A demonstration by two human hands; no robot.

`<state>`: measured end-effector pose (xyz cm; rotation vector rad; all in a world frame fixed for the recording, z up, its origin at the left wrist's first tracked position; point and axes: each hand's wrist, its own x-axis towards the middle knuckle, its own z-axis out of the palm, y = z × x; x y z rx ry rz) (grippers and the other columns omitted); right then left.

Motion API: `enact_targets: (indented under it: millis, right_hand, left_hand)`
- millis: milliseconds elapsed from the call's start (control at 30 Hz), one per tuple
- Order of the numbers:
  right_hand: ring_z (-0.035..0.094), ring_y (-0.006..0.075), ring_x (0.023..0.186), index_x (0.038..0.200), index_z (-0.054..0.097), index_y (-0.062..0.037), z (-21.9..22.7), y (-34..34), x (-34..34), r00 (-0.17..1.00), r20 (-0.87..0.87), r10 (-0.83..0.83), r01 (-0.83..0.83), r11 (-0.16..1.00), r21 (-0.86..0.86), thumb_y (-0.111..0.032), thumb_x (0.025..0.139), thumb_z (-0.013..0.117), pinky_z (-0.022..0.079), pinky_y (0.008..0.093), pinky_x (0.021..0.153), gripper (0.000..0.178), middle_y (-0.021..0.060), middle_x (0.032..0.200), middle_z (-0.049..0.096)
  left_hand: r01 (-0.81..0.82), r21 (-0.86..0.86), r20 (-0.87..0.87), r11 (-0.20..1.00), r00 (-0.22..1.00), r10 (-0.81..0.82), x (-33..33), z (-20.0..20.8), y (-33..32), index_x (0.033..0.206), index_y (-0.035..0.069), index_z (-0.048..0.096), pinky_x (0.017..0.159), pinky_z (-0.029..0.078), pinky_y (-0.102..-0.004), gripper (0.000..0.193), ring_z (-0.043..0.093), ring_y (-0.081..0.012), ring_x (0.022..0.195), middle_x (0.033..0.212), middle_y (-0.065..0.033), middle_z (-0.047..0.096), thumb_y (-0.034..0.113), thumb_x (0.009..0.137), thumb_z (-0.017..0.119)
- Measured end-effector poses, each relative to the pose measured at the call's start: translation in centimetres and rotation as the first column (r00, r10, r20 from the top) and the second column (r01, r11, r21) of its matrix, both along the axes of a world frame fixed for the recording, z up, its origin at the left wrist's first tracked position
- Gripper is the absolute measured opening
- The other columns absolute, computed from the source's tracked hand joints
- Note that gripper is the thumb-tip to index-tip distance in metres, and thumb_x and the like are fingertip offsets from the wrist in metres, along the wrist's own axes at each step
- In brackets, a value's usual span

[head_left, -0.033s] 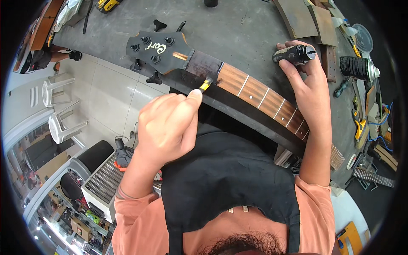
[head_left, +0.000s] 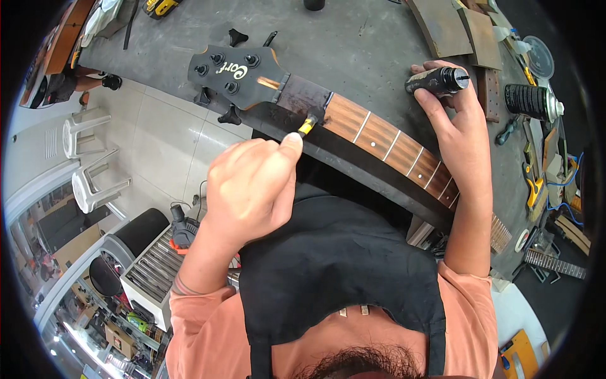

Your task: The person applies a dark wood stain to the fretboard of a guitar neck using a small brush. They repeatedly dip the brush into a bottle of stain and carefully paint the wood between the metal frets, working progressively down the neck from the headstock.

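Note:
A guitar neck lies slantwise along the bench's near edge, its black headstock (head_left: 237, 76) with tuning posts to the left. Brown wood with pale frets shows on its fretboard (head_left: 379, 136), except for a dark-coated stretch beside the nut. My left hand (head_left: 252, 180) is closed round a small brush (head_left: 307, 124) with a yellow and black handle. The dark bristles touch or nearly touch the near side of the neck where the dark part meets brown wood. Beyond the neck, my right hand (head_left: 457, 117) grips a small dark bottle (head_left: 437, 82), tilted, its narrow dark tip pointing right.
On the grey bench (head_left: 341, 38), a spray can (head_left: 533, 102) and wood pieces (head_left: 442, 28) lie to the right. A yellow power tool (head_left: 160, 7) is at the far left. White stools (head_left: 95, 186) stand on the floor, and another person's leg (head_left: 88, 82) shows beyond.
My left hand and the brush have shifted very slightly to the right along the neck's near side. My right hand and the bottle look unmoved.

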<state>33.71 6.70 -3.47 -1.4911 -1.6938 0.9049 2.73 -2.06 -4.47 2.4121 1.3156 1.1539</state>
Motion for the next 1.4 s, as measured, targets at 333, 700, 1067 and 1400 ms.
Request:
enact_targets:
  millis: [333, 700, 1067, 1400]
  right_hand:
    - [0.076, 0.0191, 0.108, 0.138, 0.069, -0.0035, 0.0, -0.2, 0.4, 1.0, 0.024, 0.007, -0.007, 1.0, 0.007, -0.012, 0.107, 0.079, 0.059, 0.0351, 0.098, 0.033, 0.0086, 0.125, 0.083]
    - [0.068, 0.0216, 0.113, 0.153, 0.061, -0.0011, 4.6, -2.5, 2.7, 0.97, 0.097, 0.222, -0.23, 0.97, 0.083, -0.013, 0.108, 0.075, 0.055, 0.0353, 0.101, 0.048, 0.0096, 0.122, 0.071]
    - [0.076, 0.0387, 0.103, 0.136, 0.068, -0.0067, 9.2, -2.8, 1.9, 0.773, 0.468, 0.427, -0.512, 0.857, 0.064, -0.017, 0.1, 0.083, 0.06, 0.0469, 0.09, 0.04, 0.0143, 0.117, 0.075]
    - [0.074, 0.0394, 0.103, 0.133, 0.068, -0.0053, 9.6, -2.3, 0.8, 0.704, 0.537, 0.465, -0.563, 0.826, 0.022, -0.017, 0.099, 0.083, 0.059, 0.048, 0.092, 0.039, 0.0142, 0.114, 0.073]
  left_hand:
    - [-0.112, -0.148, 0.144, 0.983, 0.981, 0.134, 0.0, 1.6, -1.1, 0.11, -0.003, 0.077, 0.057, 0.048, -0.0376, 0.026, 0.061, -0.0252, 0.059, 0.075, -0.0097, 0.065, -0.015, 0.087, 0.079]
    - [0.258, -0.613, 0.728, 0.746, 0.55, 0.408, 2.1, 2.7, -0.1, 0.116, -0.006, 0.076, 0.063, 0.039, -0.0223, 0.011, 0.05, -0.0016, 0.071, 0.087, 0.0041, 0.065, 0.004, 0.113, 0.072]
    - [0.493, -0.615, 0.788, 0.616, 0.371, 0.491, 3.0, 2.1, 0.1, 0.118, -0.002, 0.076, 0.059, 0.04, -0.0271, 0.018, 0.049, -0.008, 0.065, 0.079, 0.0, 0.059, 0.016, 0.114, 0.073]
    - [0.383, -0.588, 0.783, 0.712, 0.492, 0.382, 2.8, 1.5, -0.5, 0.12, -0.002, 0.078, 0.064, 0.05, -0.0242, 0.016, 0.061, -0.0063, 0.073, 0.088, -0.001, 0.069, 0.012, 0.112, 0.077]
